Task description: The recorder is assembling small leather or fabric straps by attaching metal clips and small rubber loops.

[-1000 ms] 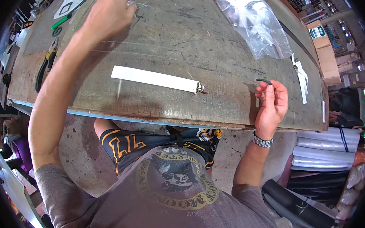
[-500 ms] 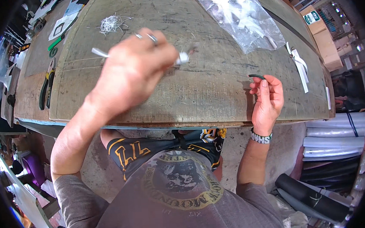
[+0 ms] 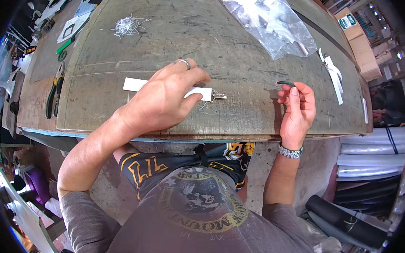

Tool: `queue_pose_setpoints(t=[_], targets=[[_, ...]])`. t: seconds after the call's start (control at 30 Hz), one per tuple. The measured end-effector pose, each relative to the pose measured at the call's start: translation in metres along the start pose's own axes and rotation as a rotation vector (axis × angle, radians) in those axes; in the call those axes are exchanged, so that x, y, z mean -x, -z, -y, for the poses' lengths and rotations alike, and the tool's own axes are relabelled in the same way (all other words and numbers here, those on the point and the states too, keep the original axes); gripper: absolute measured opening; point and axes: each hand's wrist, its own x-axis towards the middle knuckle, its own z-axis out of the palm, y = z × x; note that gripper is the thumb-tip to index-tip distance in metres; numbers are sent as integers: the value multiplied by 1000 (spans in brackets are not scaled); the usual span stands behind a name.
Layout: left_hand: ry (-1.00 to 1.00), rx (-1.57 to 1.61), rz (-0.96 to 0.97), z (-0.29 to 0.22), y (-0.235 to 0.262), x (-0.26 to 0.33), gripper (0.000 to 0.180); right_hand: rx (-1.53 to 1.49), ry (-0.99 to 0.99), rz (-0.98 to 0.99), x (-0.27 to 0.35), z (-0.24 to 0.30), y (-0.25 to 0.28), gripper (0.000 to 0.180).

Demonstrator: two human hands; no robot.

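Note:
A white strap (image 3: 133,84) with a metal clip (image 3: 219,95) at its right end lies across the wooden table. Over its middle spreads my left hand (image 3: 165,94), palm down, thumb by the strap's near edge and forefinger apart from the thumb. The hand hides part of the strap. Farther right, above the table's front edge, my right hand (image 3: 297,104) is closed, palm up, round a thin dark-green curved piece (image 3: 285,83). Its tip sticks out past the fingers; the rest of it is hidden.
A clear plastic bag of white straps (image 3: 270,22) lies at the far right, with more white straps (image 3: 333,74) beyond my right hand. At the left are pliers (image 3: 54,91) and a pile of white thread ends (image 3: 128,26). Rolls of material (image 3: 373,148) lie right of the table.
My left hand has come down and nearer, its fingers now apart. The strap and clip, lifted and blurred before, now lie on the table. My right hand has hardly moved.

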Motion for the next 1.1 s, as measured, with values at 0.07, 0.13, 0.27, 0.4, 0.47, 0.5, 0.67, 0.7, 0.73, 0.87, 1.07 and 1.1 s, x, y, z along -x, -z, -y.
queue_pose_setpoints(t=[0.07,0.13,0.27,0.4,0.47,0.5,0.67,0.7,0.73,0.87,1.07,1.1], targets=[[46,62,14,1,-4,-4,23,2,4,-1,1,3,-3,15],[-5,39,-25,2,-10,-7,18,14,8,11,4,13,-11,14],[34,43,11,12,-17,-12,15,-78,15,171,18,35,-40,15],[99,158,-17,14,-14,-10,13,-159,-15,381,25,34,-73,16],[155,213,-25,16,-15,-11,13,-131,-58,433,27,25,-84,15],[165,217,-33,17,-15,-11,13,-127,-64,445,29,20,-85,15],[123,202,-61,23,-17,-10,16,32,-79,470,32,11,-91,14],[127,209,-64,23,-17,-10,16,47,-70,462,32,12,-90,14],[141,213,-56,22,-16,-10,16,75,-66,458,32,13,-91,13],[153,229,-48,22,-16,-11,15,90,-72,442,33,12,-92,13],[147,232,-62,23,-18,-10,16,130,-46,423,33,12,-95,13],[147,232,-62,24,-18,-10,16,134,-44,426,33,12,-95,13]])
